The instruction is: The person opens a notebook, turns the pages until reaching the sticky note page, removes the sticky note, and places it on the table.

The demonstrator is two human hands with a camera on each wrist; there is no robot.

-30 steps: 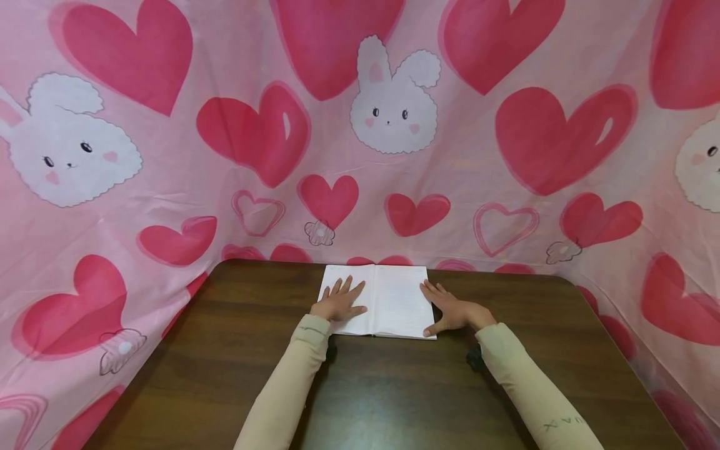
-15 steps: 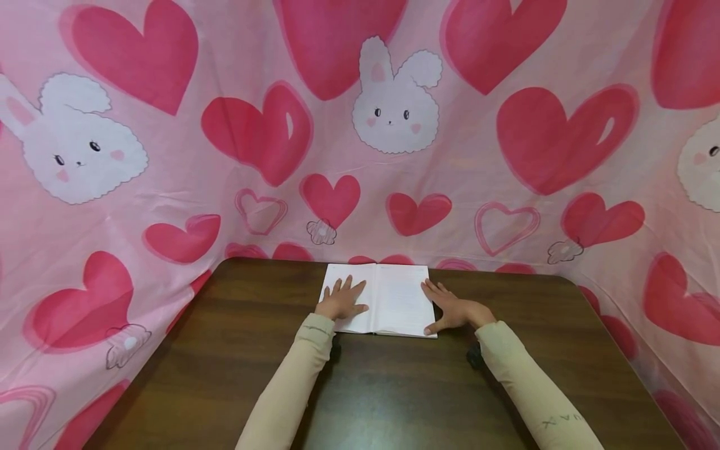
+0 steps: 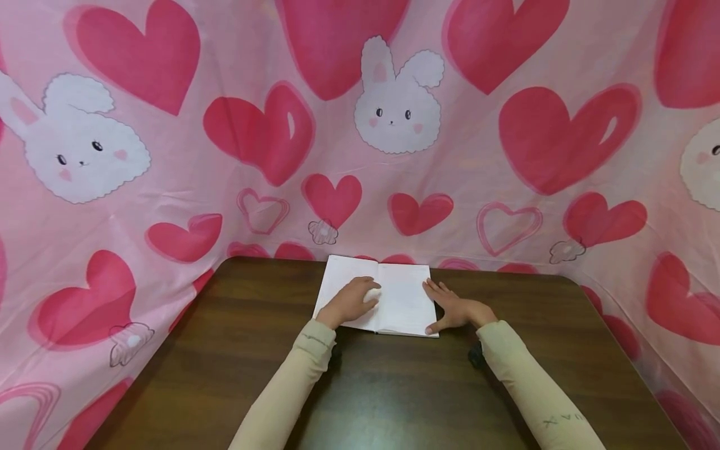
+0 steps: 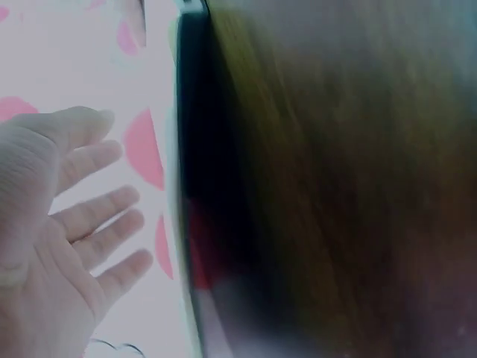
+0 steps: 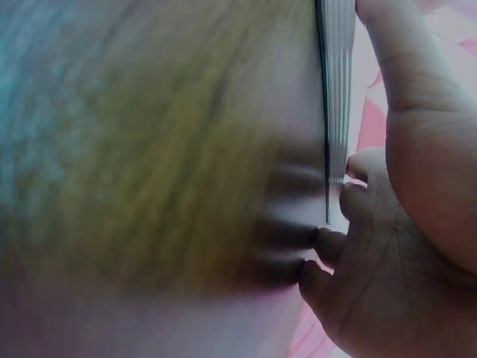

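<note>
A notebook (image 3: 405,300) with pale pages lies spread at the far side of the table. Its left half seems raised at the outer edge; in the left wrist view a dark gap shows between the notebook's edge (image 4: 181,186) and the wood. My left hand (image 3: 350,301) is over the left page by the spine, its fingers bent a little and, in the left wrist view, apart in the air. At the right edge, my right hand (image 3: 457,310) keeps its thumb on the lower corner and its spread fingers along the side. The right wrist view shows fingertips beside the page block (image 5: 339,97).
The dark wooden table (image 3: 394,387) has rounded far corners. Behind it and along both sides hangs a pink cloth (image 3: 472,156) printed with hearts and rabbits. A small black device (image 3: 475,357) sits under the right wrist, and another (image 3: 335,354) under the left.
My left hand has slid toward the spine, and its fingers have drawn closer together. The notebook's left half has lifted and its far corner sits higher. My right hand stays in place.
</note>
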